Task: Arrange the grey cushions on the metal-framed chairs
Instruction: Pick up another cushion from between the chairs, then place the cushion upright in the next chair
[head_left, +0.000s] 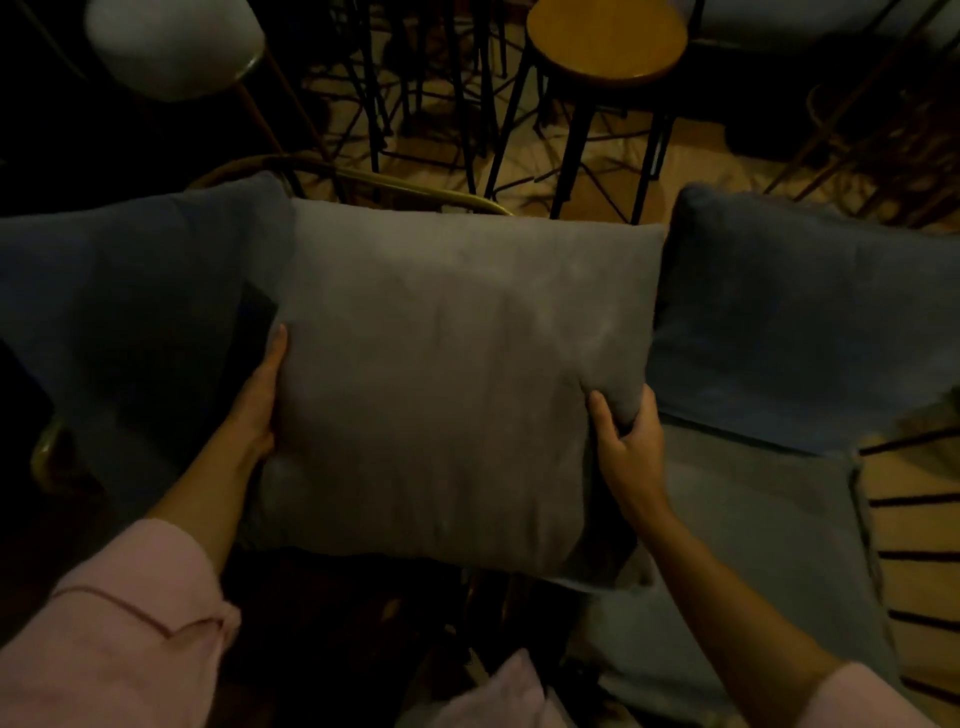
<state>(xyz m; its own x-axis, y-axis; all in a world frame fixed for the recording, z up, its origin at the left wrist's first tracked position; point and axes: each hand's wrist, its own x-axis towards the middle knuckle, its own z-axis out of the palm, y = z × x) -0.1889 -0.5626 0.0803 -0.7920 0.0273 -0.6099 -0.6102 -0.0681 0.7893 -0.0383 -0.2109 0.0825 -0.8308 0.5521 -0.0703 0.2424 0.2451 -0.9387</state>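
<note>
A large grey cushion (447, 374) fills the middle of the view, held up in front of me. My left hand (257, 400) grips its left edge and my right hand (626, 441) pinches its right edge. A darker grey cushion (130, 291) leans at the left against a brass-coloured metal chair frame (405, 184). Another upright grey cushion (810, 312) stands at the right, above a flat grey seat cushion (753, 545). The held cushion hides the seat beneath it.
A round wooden-topped stool (605, 44) on black metal legs stands behind the chairs. A white-seated chair (171, 47) is at the top left. Many thin black stool legs (415, 104) crowd the floor behind. A striped rug (914, 545) lies at the right.
</note>
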